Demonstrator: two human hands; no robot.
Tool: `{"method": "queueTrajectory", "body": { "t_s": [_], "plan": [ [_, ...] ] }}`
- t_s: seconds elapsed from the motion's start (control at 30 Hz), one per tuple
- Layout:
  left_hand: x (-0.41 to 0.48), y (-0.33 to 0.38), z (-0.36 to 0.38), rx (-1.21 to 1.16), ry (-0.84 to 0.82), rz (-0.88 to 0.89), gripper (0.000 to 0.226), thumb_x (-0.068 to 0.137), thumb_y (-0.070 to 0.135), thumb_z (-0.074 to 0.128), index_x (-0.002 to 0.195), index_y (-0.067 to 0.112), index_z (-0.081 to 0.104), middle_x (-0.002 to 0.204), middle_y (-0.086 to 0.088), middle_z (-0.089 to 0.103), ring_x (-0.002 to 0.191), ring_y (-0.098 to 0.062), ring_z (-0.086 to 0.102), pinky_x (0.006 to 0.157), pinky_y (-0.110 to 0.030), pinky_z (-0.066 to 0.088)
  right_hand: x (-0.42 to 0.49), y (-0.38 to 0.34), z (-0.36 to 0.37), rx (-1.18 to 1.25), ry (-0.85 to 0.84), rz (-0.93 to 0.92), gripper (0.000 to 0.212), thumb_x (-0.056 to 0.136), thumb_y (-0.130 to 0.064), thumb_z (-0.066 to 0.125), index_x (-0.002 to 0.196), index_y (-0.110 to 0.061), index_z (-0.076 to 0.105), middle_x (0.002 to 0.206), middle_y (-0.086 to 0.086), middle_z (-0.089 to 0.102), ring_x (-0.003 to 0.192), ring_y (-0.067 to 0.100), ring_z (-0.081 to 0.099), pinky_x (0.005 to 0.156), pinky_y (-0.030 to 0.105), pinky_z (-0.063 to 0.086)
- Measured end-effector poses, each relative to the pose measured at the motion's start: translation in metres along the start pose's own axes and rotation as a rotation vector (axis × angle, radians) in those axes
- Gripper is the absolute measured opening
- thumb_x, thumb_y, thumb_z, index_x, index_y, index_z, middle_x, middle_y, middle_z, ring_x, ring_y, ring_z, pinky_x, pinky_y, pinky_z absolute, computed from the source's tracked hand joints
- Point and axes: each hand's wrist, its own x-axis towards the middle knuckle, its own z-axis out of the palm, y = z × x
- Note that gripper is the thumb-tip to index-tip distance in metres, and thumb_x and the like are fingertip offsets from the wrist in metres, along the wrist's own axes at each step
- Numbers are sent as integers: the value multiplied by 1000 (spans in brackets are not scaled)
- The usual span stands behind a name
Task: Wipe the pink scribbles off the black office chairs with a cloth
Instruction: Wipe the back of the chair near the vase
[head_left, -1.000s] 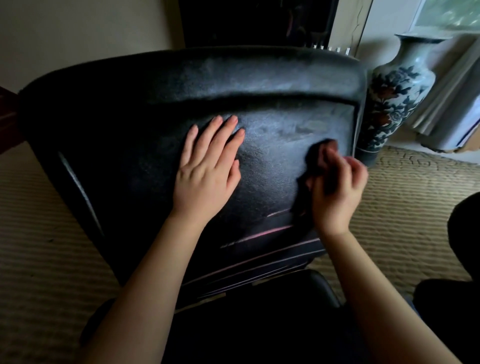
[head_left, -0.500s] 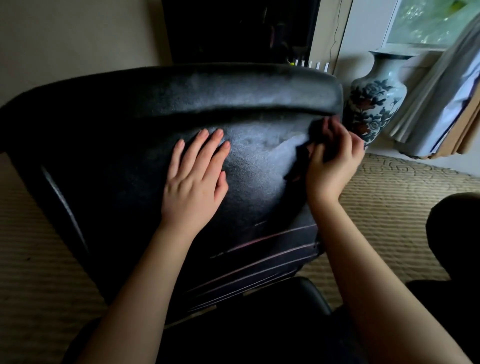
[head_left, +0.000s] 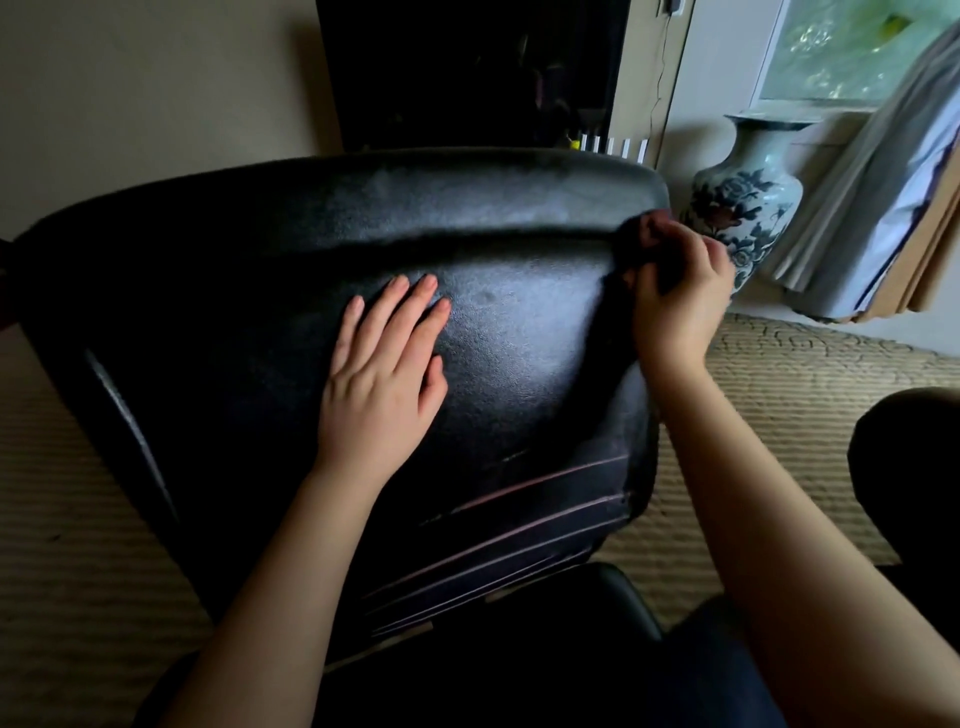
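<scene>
Chair: the black chair (head_left: 311, 249) is seen from behind and above, its backrest filling the view, so the marked panel faces the person.
Left hand: the left hand (head_left: 384, 374) lies flat on the middle of the backrest, fingers straight and together, gripping nothing. Judged as a brace, so the chair does not swing or roll under the rubbing.
Right hand: the right hand (head_left: 675, 301) has its fingers curled round a bunched cloth (head_left: 652, 228), pressing it to the chair's upper right corner, just under the top roll.
Cloth: dark, reddish, mostly hidden by the fingers. Wadded rather than spread, which probably puts more pressure on a small patch.
Scribbles: pink scribbles (head_left: 545, 483) show as long slanted lines low on the right of the backrest, well below the cloth and untouched by either hand.
Upper panel: no pink is visible around the hands, though the light is dim.
Progress: judged partly done, since the lower lines remain.
Next: the cloth likely needs to go down to those lines, with the brace kept.
Nearby: a vase (head_left: 748, 202) stands just beyond the right corner, so a wide stroke could knock it.
</scene>
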Motion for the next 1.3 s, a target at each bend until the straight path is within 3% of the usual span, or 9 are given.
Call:
{"method": "queueTrajectory", "body": {
  "t_s": [0.3, 0.47, 0.67, 0.83, 0.9, 1.0, 1.1, 1.2, 1.3],
  "plan": [
    [-9, 10, -7, -119, 54, -33, 26, 87, 13, 58, 112, 10, 67, 128, -6, 60, 123, -25, 49, 110, -45, 32, -122, 15, -8, 68, -313, -507, 37, 84, -10, 63, 120, -15, 59, 116, 11, 56, 101, 30, 50, 93, 24, 33],
    [-41, 26, -10, 19, 27, -82, 9, 86, 19, 63, 93, 15, 67, 88, -3, 64, 86, -24, 52, 74, -40, 39, -138, 66, -31, 27, -227, -387, 32, 83, -7, 59, 115, -9, 63, 111, 16, 57, 102, 30, 53, 96, 28, 39],
    [-35, 30, -11, 71, -115, -210, 4, 84, 21, 55, 86, 18, 56, 80, -1, 56, 80, -26, 50, 69, -39, 35, -155, 47, -18, 60, 21, 118, 37, 69, -9, 50, 104, -7, 60, 100, 20, 53, 95, 30, 48, 91, 36, 38],
    [-37, 28, -6, 105, -126, -229, 5, 86, 22, 53, 87, 18, 56, 82, -3, 55, 81, -26, 49, 70, -40, 36, -218, 30, -17, 98, -387, -257, 29, 75, -14, 57, 104, -17, 56, 106, 6, 49, 95, 25, 48, 87, 30, 40],
    [-39, 28, -6, 94, -124, -223, 5, 86, 22, 53, 87, 18, 55, 82, -3, 54, 81, -26, 48, 70, -40, 36, -199, 50, -25, 60, -310, -206, 28, 74, -13, 56, 100, -11, 63, 103, 10, 56, 97, 27, 50, 89, 35, 41],
    [-39, 29, -6, 81, -120, -231, 4, 85, 22, 54, 87, 19, 55, 83, -2, 54, 82, -25, 46, 71, -40, 35, -167, 73, -34, -26, -17, 132, 32, 70, -13, 52, 98, -4, 63, 100, 17, 58, 97, 34, 53, 90, 42, 43],
    [-40, 30, -5, 85, -120, -243, 5, 84, 22, 55, 88, 19, 55, 84, -3, 54, 83, -25, 45, 72, -39, 35, -174, 64, -29, 1, 32, 254, 35, 68, -13, 50, 100, -4, 62, 100, 17, 58, 96, 33, 54, 89, 43, 44],
    [-41, 30, -6, 89, -130, -245, 6, 84, 22, 55, 89, 18, 56, 85, -3, 55, 83, -26, 46, 72, -40, 35, -218, 31, -14, 40, -163, 94, 28, 67, -10, 52, 93, -8, 63, 96, 13, 60, 94, 30, 53, 87, 43, 44],
    [-42, 29, -8, 74, -138, -229, 7, 84, 22, 55, 90, 18, 56, 86, -3, 55, 83, -26, 47, 72, -40, 35, -244, 13, -22, 106, -417, -109, 26, 73, -7, 60, 96, -15, 64, 101, 5, 59, 95, 21, 54, 88, 26, 43]
  ]
}}
